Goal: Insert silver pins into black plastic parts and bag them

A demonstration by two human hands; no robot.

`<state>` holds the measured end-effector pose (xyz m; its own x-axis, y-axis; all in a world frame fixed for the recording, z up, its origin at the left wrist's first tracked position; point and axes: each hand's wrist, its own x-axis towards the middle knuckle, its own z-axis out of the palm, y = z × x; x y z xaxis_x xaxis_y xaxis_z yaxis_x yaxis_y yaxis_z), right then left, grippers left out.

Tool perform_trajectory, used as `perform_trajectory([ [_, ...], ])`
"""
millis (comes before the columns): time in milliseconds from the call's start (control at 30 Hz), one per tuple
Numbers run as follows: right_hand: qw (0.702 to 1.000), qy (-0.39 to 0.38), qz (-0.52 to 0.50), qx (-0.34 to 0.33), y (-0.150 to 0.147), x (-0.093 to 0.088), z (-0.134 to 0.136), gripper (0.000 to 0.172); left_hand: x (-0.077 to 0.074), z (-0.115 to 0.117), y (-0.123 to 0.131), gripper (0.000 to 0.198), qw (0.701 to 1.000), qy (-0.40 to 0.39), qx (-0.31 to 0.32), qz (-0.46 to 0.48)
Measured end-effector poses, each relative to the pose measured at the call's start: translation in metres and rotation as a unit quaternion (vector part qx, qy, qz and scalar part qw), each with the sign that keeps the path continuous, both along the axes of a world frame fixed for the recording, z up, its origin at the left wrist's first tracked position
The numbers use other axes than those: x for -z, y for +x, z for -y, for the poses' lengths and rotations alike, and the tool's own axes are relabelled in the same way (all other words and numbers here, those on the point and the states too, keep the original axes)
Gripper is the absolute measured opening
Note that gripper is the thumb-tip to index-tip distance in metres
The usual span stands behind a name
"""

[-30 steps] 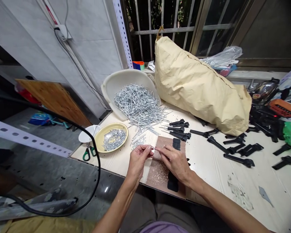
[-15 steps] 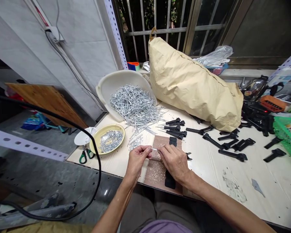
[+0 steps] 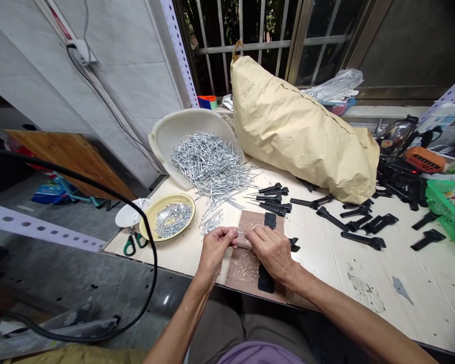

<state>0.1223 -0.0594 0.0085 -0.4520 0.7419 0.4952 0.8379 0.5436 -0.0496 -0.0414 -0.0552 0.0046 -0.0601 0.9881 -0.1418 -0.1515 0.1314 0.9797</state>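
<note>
My left hand [image 3: 218, 247] pinches one end of a thin metal pin [image 3: 241, 233] between thumb and fingertips. Close against it, my right hand [image 3: 271, 250] is closed around a black plastic part, whose forked end [image 3: 294, 244] sticks out past the palm; the rest is hidden by the fingers. The pin bridges the short gap between both hands. Beneath them lies a brown board [image 3: 240, 270] strewn with pale crumbs, with black pads [image 3: 266, 280] on it. Left of the hands, a yellow dish [image 3: 192, 215] contains small shiny metal pieces.
A white scoop-shaped basin [image 3: 159, 136] spills a heap of metal pins [image 3: 212, 162] onto the table. Behind stands a big paper sack [image 3: 299, 126]. Black plastic parts [image 3: 362, 240] are scattered to the right, near a green basket [image 3: 445, 212]. Green-handled scissors [image 3: 130, 246] lie at the left edge.
My right hand has shifted very slightly, and the forked black end beside it has turned a little. My left hand keeps its pinch in nearly the same place.
</note>
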Motion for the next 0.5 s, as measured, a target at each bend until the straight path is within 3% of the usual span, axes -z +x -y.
perform_trajectory([
  [233, 0.982, -0.149, -0.119, 0.009, -0.0013, 0.004, -0.0028, 0.022, -0.0009, -0.0004, 0.0001, 0.024, 0.999, 0.017, -0.008, -0.037],
  [400, 0.994, -0.076, -0.071, 0.016, -0.0022, 0.0032, -0.0039, 0.027, -0.0021, -0.0017, 0.0001, 0.025, 0.999, 0.014, -0.001, -0.038],
  [500, 0.994, -0.083, -0.077, 0.001, -0.0016, 0.0052, -0.0043, 0.026, -0.002, -0.0014, -0.0006, 0.024, 0.999, 0.014, 0.0, -0.031],
])
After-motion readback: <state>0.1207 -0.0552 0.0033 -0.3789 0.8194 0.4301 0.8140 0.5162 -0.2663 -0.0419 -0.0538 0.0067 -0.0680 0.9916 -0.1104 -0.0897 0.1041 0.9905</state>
